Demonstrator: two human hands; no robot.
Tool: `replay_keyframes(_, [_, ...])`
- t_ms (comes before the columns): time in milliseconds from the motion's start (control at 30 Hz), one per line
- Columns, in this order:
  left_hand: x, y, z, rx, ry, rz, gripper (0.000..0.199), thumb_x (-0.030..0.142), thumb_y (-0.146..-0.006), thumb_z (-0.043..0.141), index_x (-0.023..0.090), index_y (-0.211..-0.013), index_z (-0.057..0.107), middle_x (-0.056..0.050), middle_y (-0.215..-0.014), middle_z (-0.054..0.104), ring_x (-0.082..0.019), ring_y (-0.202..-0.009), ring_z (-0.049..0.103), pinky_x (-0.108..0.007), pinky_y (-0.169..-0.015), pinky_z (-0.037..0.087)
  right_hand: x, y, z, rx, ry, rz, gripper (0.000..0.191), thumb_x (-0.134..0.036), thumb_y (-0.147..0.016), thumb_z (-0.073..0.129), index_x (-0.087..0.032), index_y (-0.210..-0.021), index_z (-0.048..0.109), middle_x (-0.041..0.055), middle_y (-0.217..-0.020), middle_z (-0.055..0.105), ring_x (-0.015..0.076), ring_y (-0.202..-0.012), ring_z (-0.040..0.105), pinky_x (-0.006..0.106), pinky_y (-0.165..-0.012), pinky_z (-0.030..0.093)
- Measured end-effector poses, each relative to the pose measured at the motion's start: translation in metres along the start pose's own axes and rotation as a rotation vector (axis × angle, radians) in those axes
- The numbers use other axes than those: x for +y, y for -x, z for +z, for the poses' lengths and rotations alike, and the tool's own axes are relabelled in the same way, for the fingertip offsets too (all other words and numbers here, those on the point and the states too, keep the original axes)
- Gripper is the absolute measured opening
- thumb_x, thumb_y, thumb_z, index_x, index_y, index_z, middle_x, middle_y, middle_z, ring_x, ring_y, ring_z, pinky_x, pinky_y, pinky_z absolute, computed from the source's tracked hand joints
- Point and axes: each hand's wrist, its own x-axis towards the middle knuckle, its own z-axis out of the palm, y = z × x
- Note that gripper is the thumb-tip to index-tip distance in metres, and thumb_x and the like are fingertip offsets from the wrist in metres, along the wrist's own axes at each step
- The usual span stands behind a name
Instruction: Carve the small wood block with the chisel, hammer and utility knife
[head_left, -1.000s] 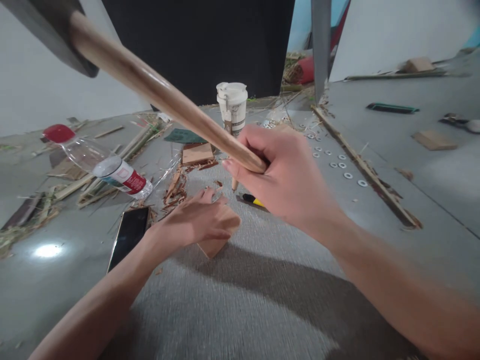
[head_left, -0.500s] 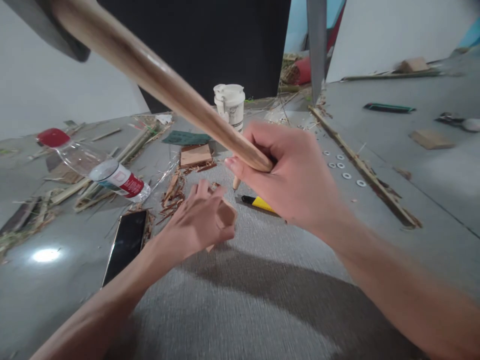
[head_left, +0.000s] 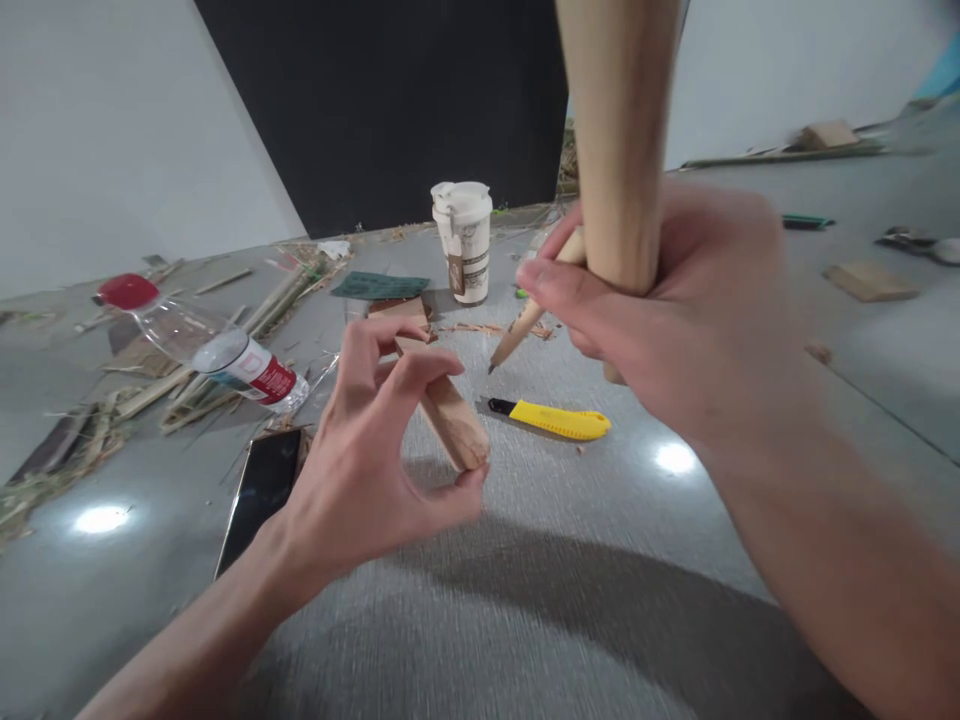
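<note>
Wood block (head_left: 448,422) sits left of the yellow knife (head_left: 562,420), grasped in left hand (head_left: 364,450); likely light, stiff, best held by its ends. Right hand (head_left: 682,335) grips wooden handle (head_left: 621,150) and pointed stick (head_left: 523,325).

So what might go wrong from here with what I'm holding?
The right hand grips both a thick wooden handle and a pointed stick, so either might slip. The stick's tip could jab the left hand holding the wooden block. The yellow knife lying near both hands might get knocked.
</note>
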Motion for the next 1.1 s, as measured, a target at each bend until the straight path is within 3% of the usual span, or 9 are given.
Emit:
replay_keyframes(233, [-0.009, 0.005, 0.01, 0.032, -0.157, 0.054, 0.03, 0.026, -0.084, 0.077, 0.024, -0.106, 0.057, -0.006, -0.112, 0.052, -0.024, -0.101, 0.059, -0.042, -0.086, 0.061, 0.002, 0.002, 0.003, -0.031, 0.01, -0.013, 0.026, -0.028, -0.095, 0.078, -0.025, -0.072, 0.067, -0.0062, -0.058, 0.053, 0.0117, -0.049, 0.048, 0.031, -0.046, 0.037])
replay_keyframes(433, [-0.022, 0.01, 0.024, 0.124, -0.14, 0.1, 0.034, 0.031, -0.086, 0.083, 0.027, -0.108, 0.057, -0.005, -0.105, 0.056, -0.025, -0.096, 0.059, -0.045, -0.085, 0.059, 0.003, 0.0, 0.004, -0.043, -0.013, -0.037, 0.029, -0.022, -0.094, 0.077, -0.024, -0.069, 0.064, -0.0061, -0.061, 0.053, 0.0124, -0.055, 0.051, 0.031, -0.049, 0.039])
replay_keyframes(667, [-0.02, 0.006, 0.028, 0.055, 0.359, -0.292, 0.018, 0.027, -0.086, 0.073, 0.029, -0.104, 0.07, -0.004, -0.107, 0.062, -0.024, -0.104, 0.062, -0.042, -0.09, 0.056, 0.004, 0.0, 0.003, -0.052, -0.035, -0.016, 0.036, -0.025, -0.094, 0.078, -0.025, -0.065, 0.056, -0.0048, -0.062, 0.056, 0.0139, -0.053, 0.052, 0.033, -0.048, 0.04])
replay_keyframes(767, [-0.023, 0.005, 0.028, 0.068, 0.468, -0.36, 0.018, 0.026, -0.084, 0.068, 0.029, -0.101, 0.069, -0.002, -0.105, 0.064, -0.022, -0.103, 0.061, -0.039, -0.088, 0.054, 0.005, 0.0, 0.004, -0.053, -0.037, -0.009, 0.038, -0.026, -0.094, 0.078, -0.026, -0.065, 0.054, -0.0043, -0.06, 0.056, 0.0158, -0.053, 0.053, 0.034, -0.049, 0.041])
replay_keyframes(933, [-0.013, 0.006, 0.023, 0.09, 0.434, -0.34, 0.003, 0.027, -0.082, 0.064, 0.025, -0.084, 0.063, -0.002, -0.095, 0.057, -0.02, -0.089, 0.055, -0.036, -0.077, 0.05, 0.005, 0.001, 0.004, -0.057, -0.032, -0.003, 0.037, -0.028, -0.095, 0.077, -0.026, -0.065, 0.055, -0.0036, -0.064, 0.056, 0.0161, -0.054, 0.052, 0.034, -0.049, 0.04])
replay_keyframes(1100, [-0.003, 0.011, 0.023, 0.12, 0.213, -0.212, 0.009, 0.03, -0.085, 0.067, 0.024, -0.08, 0.061, -0.002, -0.093, 0.05, -0.022, -0.088, 0.052, -0.042, -0.083, 0.049, 0.006, 0.003, 0.005, -0.063, -0.041, -0.024, 0.031, -0.026, -0.095, 0.077, -0.025, -0.069, 0.06, -0.0035, -0.065, 0.056, 0.015, -0.056, 0.047, 0.034, -0.049, 0.038])
